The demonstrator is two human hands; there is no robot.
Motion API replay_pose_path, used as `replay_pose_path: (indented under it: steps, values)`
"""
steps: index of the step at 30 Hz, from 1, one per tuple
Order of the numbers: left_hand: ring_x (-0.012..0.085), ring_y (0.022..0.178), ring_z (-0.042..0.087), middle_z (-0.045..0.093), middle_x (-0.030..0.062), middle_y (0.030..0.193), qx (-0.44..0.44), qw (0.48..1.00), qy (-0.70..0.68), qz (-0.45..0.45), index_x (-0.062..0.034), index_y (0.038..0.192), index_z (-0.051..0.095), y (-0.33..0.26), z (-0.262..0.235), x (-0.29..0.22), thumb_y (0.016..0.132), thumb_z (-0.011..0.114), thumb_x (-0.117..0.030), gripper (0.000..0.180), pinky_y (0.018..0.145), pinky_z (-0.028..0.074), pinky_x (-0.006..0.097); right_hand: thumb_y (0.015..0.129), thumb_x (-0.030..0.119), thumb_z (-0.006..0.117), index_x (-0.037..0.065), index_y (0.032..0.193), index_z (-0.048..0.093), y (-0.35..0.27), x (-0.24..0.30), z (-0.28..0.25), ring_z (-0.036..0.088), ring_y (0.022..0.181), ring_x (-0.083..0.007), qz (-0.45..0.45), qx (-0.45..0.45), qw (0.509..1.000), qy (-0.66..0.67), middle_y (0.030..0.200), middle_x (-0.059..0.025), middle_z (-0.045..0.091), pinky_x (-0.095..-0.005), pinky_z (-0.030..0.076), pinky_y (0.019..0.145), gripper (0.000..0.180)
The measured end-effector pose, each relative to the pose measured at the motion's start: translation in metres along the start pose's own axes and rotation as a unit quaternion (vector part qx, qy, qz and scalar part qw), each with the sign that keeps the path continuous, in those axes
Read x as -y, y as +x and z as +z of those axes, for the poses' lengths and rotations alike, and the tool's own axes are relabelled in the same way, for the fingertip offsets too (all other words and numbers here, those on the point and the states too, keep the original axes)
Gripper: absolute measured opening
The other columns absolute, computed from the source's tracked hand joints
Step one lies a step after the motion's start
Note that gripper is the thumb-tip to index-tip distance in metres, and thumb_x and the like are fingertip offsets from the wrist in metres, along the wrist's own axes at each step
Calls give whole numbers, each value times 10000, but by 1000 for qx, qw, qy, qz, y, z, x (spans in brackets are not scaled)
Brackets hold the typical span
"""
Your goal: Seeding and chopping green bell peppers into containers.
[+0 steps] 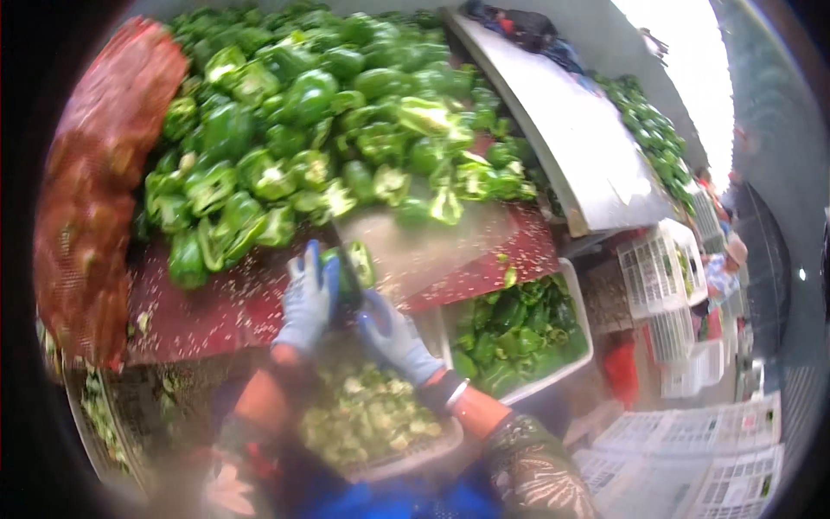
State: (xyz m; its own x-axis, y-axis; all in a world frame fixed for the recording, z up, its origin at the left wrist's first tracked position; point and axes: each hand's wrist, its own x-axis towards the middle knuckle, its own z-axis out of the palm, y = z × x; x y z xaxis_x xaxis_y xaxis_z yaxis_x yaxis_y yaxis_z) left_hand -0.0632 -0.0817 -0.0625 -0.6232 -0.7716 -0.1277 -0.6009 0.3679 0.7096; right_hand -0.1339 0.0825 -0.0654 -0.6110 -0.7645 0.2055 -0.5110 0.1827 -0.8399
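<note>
My left hand (307, 298), in a pale glove with blue fingers, grips a green bell pepper (363, 265) at the table's near edge. My right hand (396, 336), gloved the same way, is closed on a knife (349, 277). Its dark blade points away from me and stands in or against the pepper, with green on both sides. The knife's handle is hidden in my fist. Beyond my hands, a large heap of green bell peppers (311, 91), some cut open, covers the red tabletop (207, 320). Below my hands sits a crate of pale pepper cores (372, 415).
A white crate (581, 333) of green peppers stands right of my right hand. A full red mesh sack (104, 190) lies at the left. Scattered seeds dot the table. A white board (579, 121) borders the heap. White crates (661, 268) and a person (724, 268) are farther right.
</note>
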Motion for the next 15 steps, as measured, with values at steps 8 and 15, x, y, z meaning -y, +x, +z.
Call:
replay_pose_path:
  steps: [8,15]
  values:
    - [388,1045,575,485,210,1238,-47,993,31,100,-144,1366,415,12,13,10,861,673,-260,578,850,500,448,875,129,619,34,1244,565,79,4,-250,638,1019,-327,-114,-166,936,-288,1222,-151,613,-365,515,873,384]
    - [57,830,517,546,-17,957,22,950,-312,0,-107,1368,446,22,5,19,840,649,-61,567,721,468,223,886,286,556,132,1336,532,156,-118,-450,600,1101,-380,235,-157,722,-632,1219,-204,618,-454,461,945,477]
